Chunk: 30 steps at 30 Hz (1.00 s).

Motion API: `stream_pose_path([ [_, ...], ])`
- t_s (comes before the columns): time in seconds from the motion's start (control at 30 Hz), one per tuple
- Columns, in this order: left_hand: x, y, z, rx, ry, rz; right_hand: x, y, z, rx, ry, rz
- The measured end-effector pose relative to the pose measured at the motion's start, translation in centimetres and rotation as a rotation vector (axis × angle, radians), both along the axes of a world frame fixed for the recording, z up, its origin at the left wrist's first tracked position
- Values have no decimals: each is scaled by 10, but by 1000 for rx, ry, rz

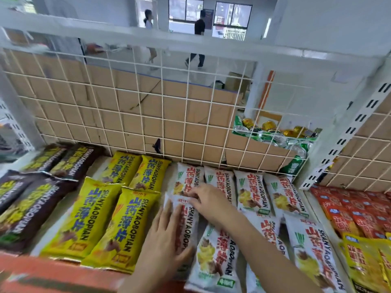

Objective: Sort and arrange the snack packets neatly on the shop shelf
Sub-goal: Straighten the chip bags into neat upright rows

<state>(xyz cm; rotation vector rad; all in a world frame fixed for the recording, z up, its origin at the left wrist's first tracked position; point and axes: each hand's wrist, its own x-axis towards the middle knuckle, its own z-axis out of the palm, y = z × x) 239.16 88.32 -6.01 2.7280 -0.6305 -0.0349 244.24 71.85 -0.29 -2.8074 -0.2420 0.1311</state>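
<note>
The pale flat shop shelf [101, 166], edged in red along its front, carries snack packets lying flat in a back row and a front row. From the left lie dark brown foil snack packets [31, 208], yellow foil snack packets [101, 218] and white glossy snack packets [249, 193], some overlapping. Farther right lie small red sachets [349, 208], with small yellow sachets [364, 261] in front.

we see bright, even daylight from the rear windows [232, 15], soft shadows, wide-angle bending at edges, and motion blur throughout.
</note>
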Motion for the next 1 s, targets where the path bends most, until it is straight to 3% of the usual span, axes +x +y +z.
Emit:
stream_pose_path([
  [0.23, -10, -5, -4, -121, 57, -4, 12, 6, 1, 41, 162, -65],
  [0.43, -10, -8, -11, 24, -21, 5, 6, 6, -1, 44, 96, -69],
  [0.63, -11, -11, -16, -87, -258, -58, -9, -25, 9, 43, -87, -190],
  [0.73, -15, -29, -12, -153, -352, -199, -16, -50, 13, -58, 42, -204],
  [0.83, -20, -49, -5, -66, -264, -304, -19, -61, 11, -88, 200, -155],
  [1.0, -23, -66, 0, 98, -171, -332, -20, -60, 16, -158, 302, -65],
])
